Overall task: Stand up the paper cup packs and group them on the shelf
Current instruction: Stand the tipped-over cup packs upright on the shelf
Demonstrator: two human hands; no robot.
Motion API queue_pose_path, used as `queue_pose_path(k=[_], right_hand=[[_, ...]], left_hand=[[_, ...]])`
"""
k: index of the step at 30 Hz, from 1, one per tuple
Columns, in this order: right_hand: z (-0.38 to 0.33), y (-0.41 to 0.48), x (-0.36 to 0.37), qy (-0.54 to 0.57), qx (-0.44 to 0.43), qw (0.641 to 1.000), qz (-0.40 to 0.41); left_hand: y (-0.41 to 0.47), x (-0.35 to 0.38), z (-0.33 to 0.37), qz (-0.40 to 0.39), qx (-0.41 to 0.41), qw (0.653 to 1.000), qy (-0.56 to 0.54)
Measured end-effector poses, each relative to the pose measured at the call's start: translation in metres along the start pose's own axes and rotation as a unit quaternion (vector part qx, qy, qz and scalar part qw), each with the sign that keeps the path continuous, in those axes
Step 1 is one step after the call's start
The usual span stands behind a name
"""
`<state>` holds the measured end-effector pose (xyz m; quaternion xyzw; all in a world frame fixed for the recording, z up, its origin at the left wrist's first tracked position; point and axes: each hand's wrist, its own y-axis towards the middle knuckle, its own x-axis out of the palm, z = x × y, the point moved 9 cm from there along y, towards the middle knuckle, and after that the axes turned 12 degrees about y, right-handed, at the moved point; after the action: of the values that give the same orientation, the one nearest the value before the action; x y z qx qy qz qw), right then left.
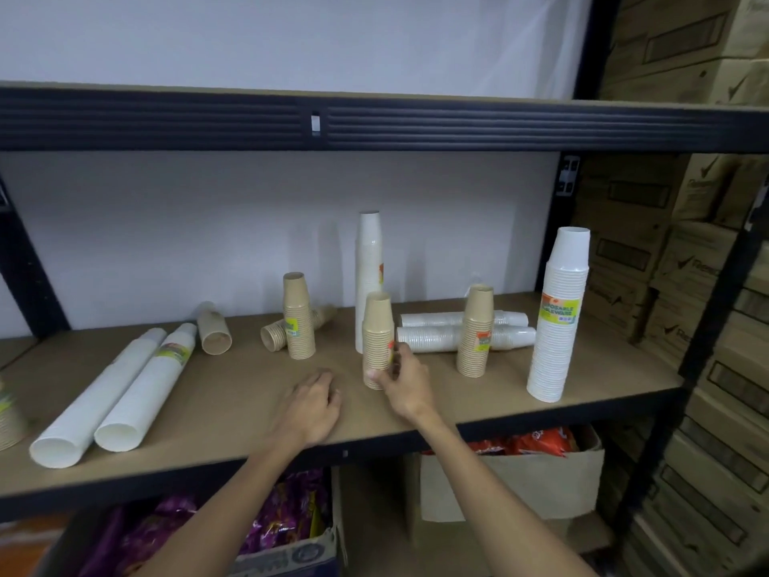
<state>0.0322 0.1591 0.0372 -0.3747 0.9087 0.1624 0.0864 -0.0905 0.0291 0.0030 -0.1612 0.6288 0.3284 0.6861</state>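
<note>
— Well, the right hand [403, 383] pinches the short wrapped stack of brown paper cups [378, 326] low on its side; it stands upright mid-shelf, near the front edge.
— And the left hand [312, 403]?
— Resting on the brown wooden shelf board [233, 393], fingers relaxed, holding nothing.
— Those stacks look light and tippy, I'd say; the wrap seems slippery.
— So grip low, gently. The long white cup packs [125, 393] lie flat at the left.

I see a white wall [208, 226] behind the black-framed shelf [233, 393], with cardboard boxes [682, 56] stacked at right.
</note>
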Motion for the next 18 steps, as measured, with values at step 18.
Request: queue_pose_path(k=[18], right_hand=[[0.0,-0.103,-0.2,0.042,-0.104,0.885,0.452]], left_hand=[[0.008,0.007,-0.004,0.009,-0.009,0.998,0.058]])
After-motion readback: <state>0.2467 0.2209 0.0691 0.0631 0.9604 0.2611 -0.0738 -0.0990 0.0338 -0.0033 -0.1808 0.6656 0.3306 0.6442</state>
